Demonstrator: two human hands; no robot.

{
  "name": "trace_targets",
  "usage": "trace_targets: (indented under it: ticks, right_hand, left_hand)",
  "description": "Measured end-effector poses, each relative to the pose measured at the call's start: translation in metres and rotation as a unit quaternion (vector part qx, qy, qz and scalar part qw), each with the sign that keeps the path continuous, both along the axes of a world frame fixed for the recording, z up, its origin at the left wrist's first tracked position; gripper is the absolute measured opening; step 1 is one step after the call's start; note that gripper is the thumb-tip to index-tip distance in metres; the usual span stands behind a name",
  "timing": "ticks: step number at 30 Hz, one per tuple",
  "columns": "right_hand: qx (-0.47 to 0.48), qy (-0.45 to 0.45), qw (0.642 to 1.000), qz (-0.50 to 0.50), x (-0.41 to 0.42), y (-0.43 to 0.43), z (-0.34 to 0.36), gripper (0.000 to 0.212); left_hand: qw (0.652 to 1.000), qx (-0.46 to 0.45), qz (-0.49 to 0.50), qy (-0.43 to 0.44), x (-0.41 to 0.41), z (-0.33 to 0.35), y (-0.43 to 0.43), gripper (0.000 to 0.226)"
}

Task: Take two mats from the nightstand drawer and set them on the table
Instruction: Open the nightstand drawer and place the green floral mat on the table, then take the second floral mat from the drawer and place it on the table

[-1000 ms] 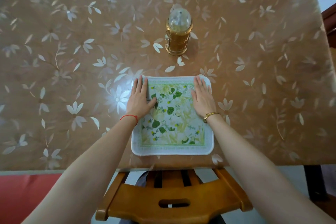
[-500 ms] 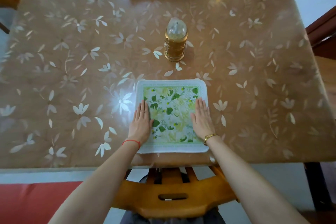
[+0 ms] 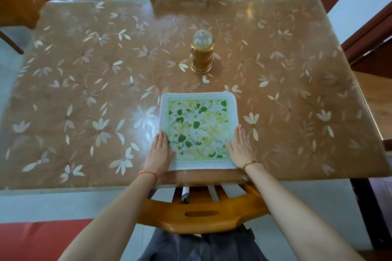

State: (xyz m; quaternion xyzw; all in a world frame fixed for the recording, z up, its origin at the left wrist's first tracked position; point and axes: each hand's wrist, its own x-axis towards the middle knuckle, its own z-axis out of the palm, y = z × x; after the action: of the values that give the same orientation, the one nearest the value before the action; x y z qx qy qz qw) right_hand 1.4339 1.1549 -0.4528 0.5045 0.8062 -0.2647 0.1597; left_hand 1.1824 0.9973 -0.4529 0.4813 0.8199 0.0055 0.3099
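White-bordered cloth with a green leaf print, the mat [image 3: 199, 131] lies flat on the desk [image 3: 84, 95], between my two hands and close to the near edge. My left hand [image 3: 159, 151] rests palm down on its left border, my right hand [image 3: 239, 148] on its right border; the fingers [image 3: 240, 133] of both are stretched out flat and grasp nothing. I cannot tell whether one mat or two stacked lie here. Beyond the fingertips, well apart, stands a gold lantern [image 3: 201, 55]. I judge the mat light, soft and floppy, likely to slide on the glossy cover. To shift it I would pinch the side borders beside each palm, or press and drag.
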Motion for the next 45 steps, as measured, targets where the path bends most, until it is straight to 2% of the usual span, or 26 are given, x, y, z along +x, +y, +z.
trace_targets:
  ticks: [5, 10, 20, 24, 29, 37, 39, 41, 45]
  right_hand:
    - [-0.021, -0.032, 0.998, 0.042, -0.004, -0.028, 0.005, 0.101]
    - [-0.019, -0.060, 0.998, 0.023, -0.010, -0.045, 0.007, 0.108]
    - [-0.041, -0.034, 0.999, 0.004, 0.005, -0.044, 0.010, 0.097]
    - [-0.037, -0.039, 0.998, 0.014, 0.018, -0.042, 0.010, 0.091]
    - [-0.021, -0.040, 0.999, 0.008, 0.032, -0.041, 0.009, 0.085]
    - [-0.016, -0.025, 0.999, -0.043, 0.058, -0.037, 0.015, 0.077]
    - [-0.021, -0.003, 0.998, -0.054, 0.055, -0.031, 0.021, 0.072]
    - [-0.026, 0.028, 0.998, -0.058, 0.048, -0.025, 0.027, 0.067]
    - [-0.031, 0.126, 0.987, -0.091, 0.033, -0.015, 0.042, 0.057]
  left_hand:
    - [1.000, 0.000, -0.025, -0.001, 0.024, 0.006, -0.018, 0.083]
    - [0.998, -0.049, 0.027, 0.024, 0.051, 0.003, -0.024, 0.088]
    - [0.999, -0.025, 0.045, 0.012, 0.044, 0.004, -0.035, 0.073]
    - [0.999, -0.025, 0.028, 0.037, 0.041, 0.005, -0.045, 0.081]
    - [0.998, -0.062, 0.010, 0.028, 0.035, 0.013, -0.054, 0.085]
    - [0.994, -0.100, 0.035, -0.001, 0.030, 0.023, -0.052, 0.062]
    - [0.994, -0.087, 0.067, -0.012, 0.031, 0.028, -0.050, 0.051]
    - [0.993, -0.030, 0.115, -0.028, 0.033, 0.035, -0.045, 0.038]
    - [0.960, 0.118, 0.226, -0.118, 0.043, 0.062, -0.037, 0.046]
